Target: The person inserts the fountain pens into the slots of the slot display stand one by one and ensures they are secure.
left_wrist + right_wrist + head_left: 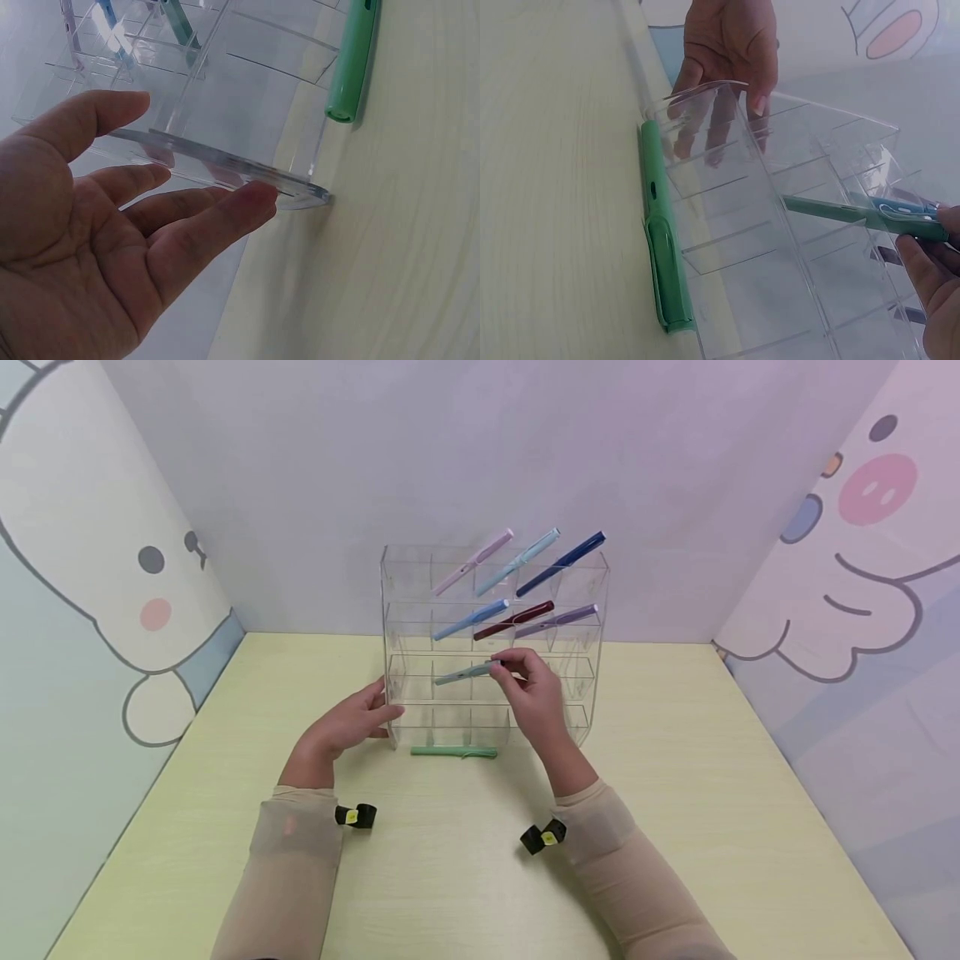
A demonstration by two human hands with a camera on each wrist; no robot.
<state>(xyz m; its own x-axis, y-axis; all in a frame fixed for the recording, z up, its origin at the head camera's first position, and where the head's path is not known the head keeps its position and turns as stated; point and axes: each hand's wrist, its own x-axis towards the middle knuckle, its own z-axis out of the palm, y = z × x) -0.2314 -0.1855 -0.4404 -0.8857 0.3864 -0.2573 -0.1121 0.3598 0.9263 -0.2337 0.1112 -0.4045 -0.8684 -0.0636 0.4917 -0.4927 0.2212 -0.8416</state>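
Note:
A clear acrylic pen rack (387,635) with stepped rows of compartments stands upright on the table. My right hand (536,693) pinches the cap end of a dull green pen (463,674). That pen slants over the second row from the bottom, its other end at a left-hand compartment. My left hand (350,721) is at the rack's left side, its fairly straight fingers touching the side panel in the left wrist view and its thumb lifted in front. A brighter green pen (453,752) lies flat on the table along the rack's front foot.
In the top row lean a pink pen (474,562), a pale blue pen (519,562) and a navy pen (561,564). Below them sit a blue pen (471,619), a dark red pen (513,621) and a purple pen (557,621). A wall (315,510) rises behind the rack.

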